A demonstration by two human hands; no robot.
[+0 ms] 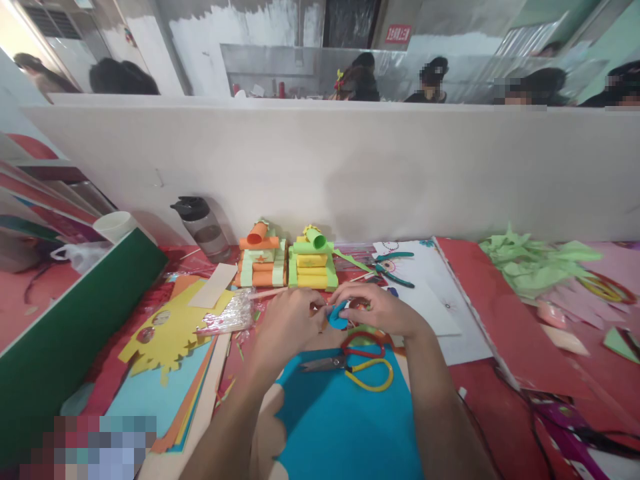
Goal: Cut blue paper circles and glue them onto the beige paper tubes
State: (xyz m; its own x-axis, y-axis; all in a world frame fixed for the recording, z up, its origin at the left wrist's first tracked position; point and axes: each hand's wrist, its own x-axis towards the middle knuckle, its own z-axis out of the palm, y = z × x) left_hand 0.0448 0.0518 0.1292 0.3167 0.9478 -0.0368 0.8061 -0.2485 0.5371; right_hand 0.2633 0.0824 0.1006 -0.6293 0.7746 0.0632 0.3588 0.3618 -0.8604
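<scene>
Between my two hands is a small round piece of blue paper (339, 315), curled or folded; its exact shape is partly covered by fingers. My left hand (299, 317) pinches its left side, and my right hand (379, 308) grips it from the right with thumb and fingers. Just below lie scissors (325, 364) with one red and one yellow handle loop, resting on a large blue sheet (350, 427). Behind my hands stand two paper tank models, an orange one (263, 257) and a yellow-green one (314, 260).
Pliers (395, 267) lie on white paper right of the models. At left are a water bottle (203, 227), cut yellow paper (170, 327), stacked coloured sheets and a green board (75, 353). Green paper scraps (535, 263) sit far right. A white partition (300, 167) rises behind; people are beyond it.
</scene>
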